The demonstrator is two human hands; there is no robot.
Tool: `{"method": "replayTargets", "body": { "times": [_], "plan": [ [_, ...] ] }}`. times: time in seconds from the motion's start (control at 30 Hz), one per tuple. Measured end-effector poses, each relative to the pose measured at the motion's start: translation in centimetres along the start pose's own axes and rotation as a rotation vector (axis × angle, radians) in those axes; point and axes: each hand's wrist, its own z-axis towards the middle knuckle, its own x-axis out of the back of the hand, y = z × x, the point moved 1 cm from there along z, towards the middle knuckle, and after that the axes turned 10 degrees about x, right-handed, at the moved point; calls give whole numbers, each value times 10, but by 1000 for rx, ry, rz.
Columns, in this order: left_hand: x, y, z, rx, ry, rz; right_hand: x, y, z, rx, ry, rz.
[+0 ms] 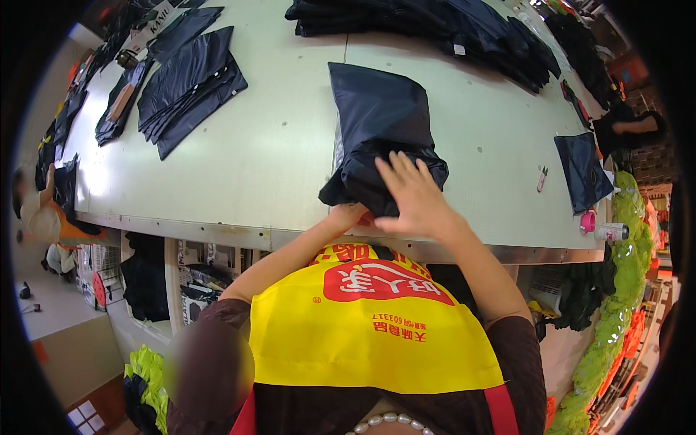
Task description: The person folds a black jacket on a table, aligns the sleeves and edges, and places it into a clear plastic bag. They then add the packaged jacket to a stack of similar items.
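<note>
A dark navy folded garment (380, 109) of smooth, slightly shiny cloth lies near the front edge of the table (275, 170), its near part bunched up. A pale, see-through strip shows along its left side. Over the bunched part, my right hand (417, 199) is open, fingers spread and palm down. My left hand (351, 215) reaches in at the garment's near edge, by the table's rim. Cloth and my other hand hide most of its fingers, so its grip does not show.
Dark folded garments (188, 90) lie in a stack at left, and a longer pile (428, 25) spans the back. Small thread snips (542, 179), another dark folded piece (581, 170), a pink ring-shaped item (588, 221) and a small cylinder (611, 231) are at right. A person (43, 210) is at far left.
</note>
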Motion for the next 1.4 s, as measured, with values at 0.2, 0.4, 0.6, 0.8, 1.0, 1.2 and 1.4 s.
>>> {"method": "replayTargets", "body": {
  "times": [0.2, 0.4, 0.6, 0.8, 1.0, 1.2, 1.4],
  "plan": [
    [-3, 7, 0, 254, -101, -65, -56, 10, 3, 41, 101, -597],
    [9, 35, -1, 71, -67, 276, -84, 27, 44, 24, 176, -659],
    [-5, 27, -6, 35, 27, 148, -86, 48, 54, 154, 172, -635],
    [19, 120, -48, -545, 502, 569, -97, 64, 44, 194, 233, -572],
    [70, 123, 20, -360, 777, 960, -50, 42, 47, 145, -174, -346],
    [68, 124, 30, -497, 864, 843, -54, 76, 55, -177, 292, 678],
    [73, 127, 35, -599, 827, 682, -76, 59, 100, -113, 631, 48]
  ]
}}
